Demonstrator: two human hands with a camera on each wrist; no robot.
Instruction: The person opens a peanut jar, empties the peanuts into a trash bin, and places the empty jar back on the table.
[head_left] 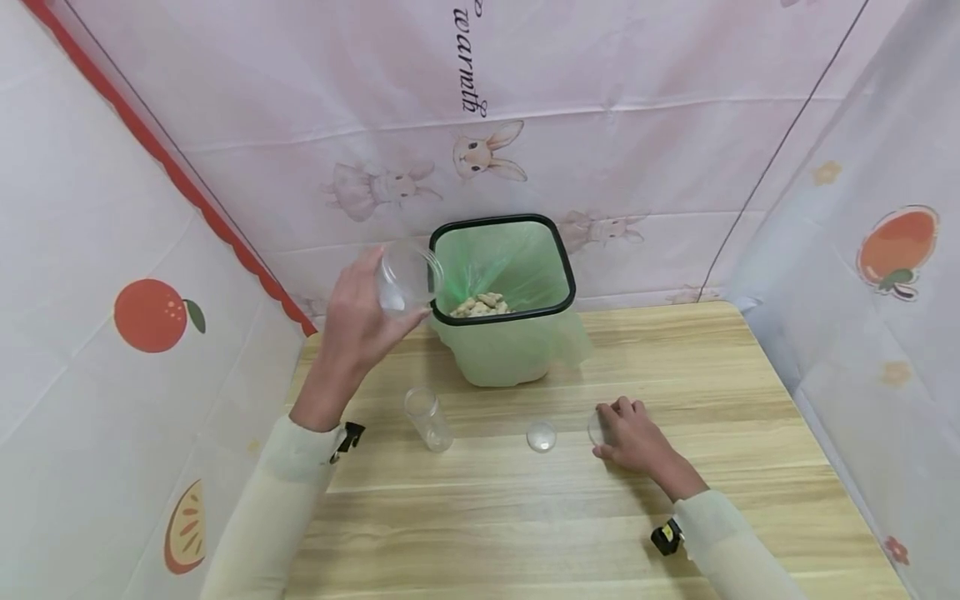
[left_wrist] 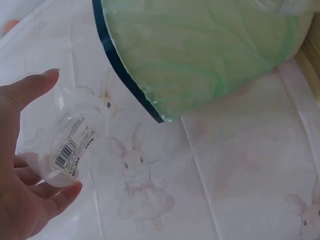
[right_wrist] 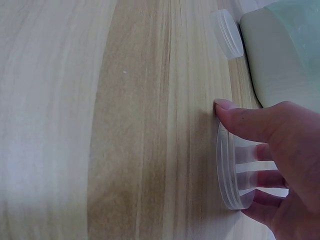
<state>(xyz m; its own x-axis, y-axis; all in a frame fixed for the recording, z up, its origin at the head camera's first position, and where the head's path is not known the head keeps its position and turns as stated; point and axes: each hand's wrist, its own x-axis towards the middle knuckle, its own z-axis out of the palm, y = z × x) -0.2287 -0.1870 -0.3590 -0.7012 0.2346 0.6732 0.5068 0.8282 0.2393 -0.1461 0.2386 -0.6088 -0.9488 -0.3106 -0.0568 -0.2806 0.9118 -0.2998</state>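
Observation:
My left hand grips a clear plastic jar, held in the air at the left rim of a trash bin lined with a green bag. The left wrist view shows a barcode label on the jar, and no contents are visible in it. My right hand holds a clear round lid by its edge, thumb on one side and fingers on the other, at the tabletop. A smaller clear lid lies to its left. Inside the bin is a pile of tan pieces, perhaps peanuts.
A tall, narrow clear container stands on the wooden table, in front of the bin and to its left. Behind the bin hangs a pink printed curtain. White printed sheets flank the table on both sides.

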